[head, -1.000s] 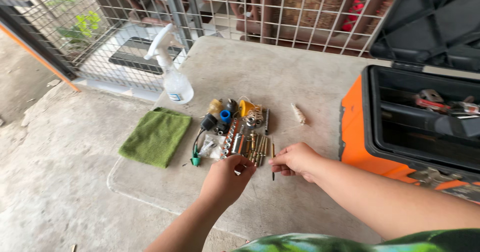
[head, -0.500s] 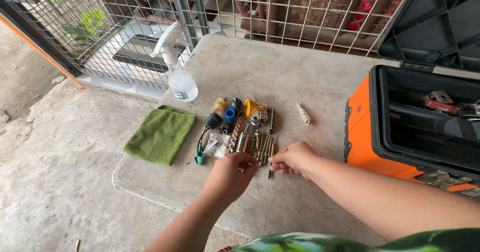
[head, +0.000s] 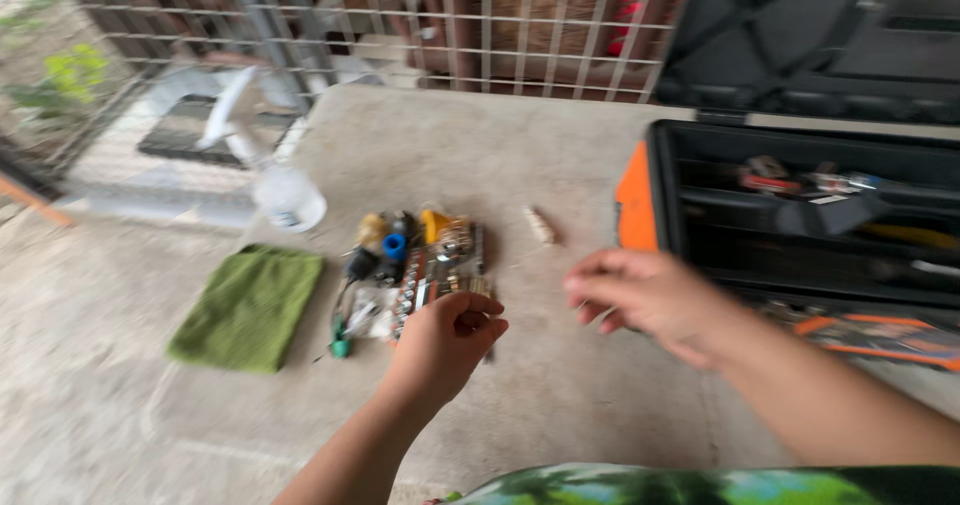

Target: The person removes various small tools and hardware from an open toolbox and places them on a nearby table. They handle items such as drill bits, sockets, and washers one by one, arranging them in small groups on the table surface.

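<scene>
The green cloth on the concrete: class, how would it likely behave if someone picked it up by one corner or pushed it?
The green cloth lies flat and slightly rumpled, so it would probably droop limply when lifted. It looks thin, so likely light. Pushed across the rough concrete slab, it would probably bunch up rather than slide; it cannot roll or tip.

You get soft, even daylight here, with no glare and only faint shadows under your fingers. Motion blur smears the whole view: your right hand (head: 648,300) is streaked, your left hand (head: 445,340) a little crisper. Beyond your fingertips the spray bottle (head: 268,170) and wire fence (head: 420,25) dissolve into haze. The toolbox (head: 800,205) interior beside your right fingers stays dark.
</scene>
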